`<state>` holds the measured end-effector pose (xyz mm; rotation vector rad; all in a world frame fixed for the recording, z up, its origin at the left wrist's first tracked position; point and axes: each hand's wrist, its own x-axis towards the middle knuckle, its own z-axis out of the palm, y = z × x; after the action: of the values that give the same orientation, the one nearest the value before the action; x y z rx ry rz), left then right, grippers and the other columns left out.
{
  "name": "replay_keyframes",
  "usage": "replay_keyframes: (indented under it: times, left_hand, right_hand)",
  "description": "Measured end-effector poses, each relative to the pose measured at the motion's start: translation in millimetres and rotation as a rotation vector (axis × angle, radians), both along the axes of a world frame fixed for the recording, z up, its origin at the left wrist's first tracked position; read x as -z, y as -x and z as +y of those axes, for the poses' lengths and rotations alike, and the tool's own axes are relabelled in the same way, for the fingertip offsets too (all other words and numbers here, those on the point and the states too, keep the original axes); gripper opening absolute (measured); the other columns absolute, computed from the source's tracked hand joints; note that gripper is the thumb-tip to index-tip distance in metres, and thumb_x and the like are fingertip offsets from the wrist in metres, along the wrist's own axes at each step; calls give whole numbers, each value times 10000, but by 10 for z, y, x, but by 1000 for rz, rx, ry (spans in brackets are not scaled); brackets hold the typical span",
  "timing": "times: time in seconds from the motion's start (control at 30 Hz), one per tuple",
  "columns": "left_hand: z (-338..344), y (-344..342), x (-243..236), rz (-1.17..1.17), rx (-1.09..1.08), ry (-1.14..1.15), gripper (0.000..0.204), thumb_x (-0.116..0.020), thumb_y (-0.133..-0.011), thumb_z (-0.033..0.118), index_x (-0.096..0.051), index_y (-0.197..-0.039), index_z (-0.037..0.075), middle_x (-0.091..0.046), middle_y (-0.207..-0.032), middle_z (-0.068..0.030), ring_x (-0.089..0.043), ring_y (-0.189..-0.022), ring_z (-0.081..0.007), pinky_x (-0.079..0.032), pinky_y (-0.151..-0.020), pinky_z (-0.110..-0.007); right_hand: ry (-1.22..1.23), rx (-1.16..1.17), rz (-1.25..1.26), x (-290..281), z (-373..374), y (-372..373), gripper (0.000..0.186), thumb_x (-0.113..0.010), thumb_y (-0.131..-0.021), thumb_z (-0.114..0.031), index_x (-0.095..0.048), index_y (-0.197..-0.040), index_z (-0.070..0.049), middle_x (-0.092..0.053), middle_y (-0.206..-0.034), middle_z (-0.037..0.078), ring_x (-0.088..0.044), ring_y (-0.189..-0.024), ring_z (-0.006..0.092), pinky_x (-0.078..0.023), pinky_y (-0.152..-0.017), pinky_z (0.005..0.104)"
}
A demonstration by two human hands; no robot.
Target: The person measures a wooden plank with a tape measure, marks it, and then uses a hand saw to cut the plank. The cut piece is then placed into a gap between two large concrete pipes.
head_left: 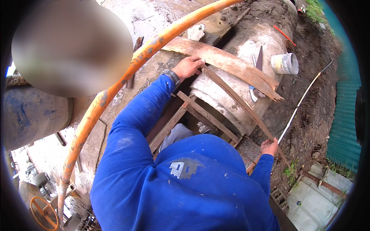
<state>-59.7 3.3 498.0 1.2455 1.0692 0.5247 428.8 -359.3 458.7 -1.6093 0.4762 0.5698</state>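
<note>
Running from the left, a scuffed orange tube (104, 98) arches past you, and beside it your left hand (188, 68) pinches the upper end of a long wooden slat (239, 99). The slat slants down to the right above a timber frame (208, 115) and across the concrete pipe (244, 48), where a broad plank (223, 59) covers part of a handsaw (259, 57). Your right hand (269, 147) has its fingers closed around the slat near its lower end, a short tail sticking out beyond; a bucket (283, 63) sits farther up. Expect the slat to be light and rather whippy, likely rough and splintery, perhaps damp; hold it near both ends, as you do, keeping your fingers off its edges.
</note>
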Motion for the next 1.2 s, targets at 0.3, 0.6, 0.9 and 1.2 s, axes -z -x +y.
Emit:
replay_keyframes:
  times: [0.3,0.6,0.9,1.2]
  left_hand:
    - [-115,-85,-966,88,110,-593,341,-685,-1058,245,-710,-1310,16,-729,-1201,-117,-689,-1131,-197,-557,-1006,-373]
    - [-547,-790,-1205,24,254,-1092,367,-812,-876,227,-722,-1194,66,-710,-1168,-182,-685,-1105,-393,-563,-966,-480]
    - [-813,-1514,-1011,657,782,-1235,399,-751,-885,348,-718,-1206,113,-714,-1193,-134,-692,-1155,-340,-531,-953,-506]
    - [-520,-1749,-744,737,597,-1391,240,-666,-960,350,-743,-1037,137,-764,-1029,-95,-737,-1041,-305,-534,-889,-488]
  right_hand:
    - [-69,-103,3,14,34,-280,290,-726,-970,-386,-597,-1051,-139,-582,-958,15,-542,-860,173,-472,-794,370]
    - [-96,-119,69,1,78,-520,339,-745,-953,-435,-604,-942,-127,-656,-841,11,-643,-753,170,-496,-667,351]
    - [-203,-162,14,-12,220,-351,459,-738,-985,-508,-605,-1077,-79,-673,-940,72,-641,-755,204,-528,-674,365]
    - [-251,-421,-126,-104,100,-239,414,-736,-1014,-448,-623,-1229,-113,-711,-1055,93,-681,-809,196,-557,-676,365]
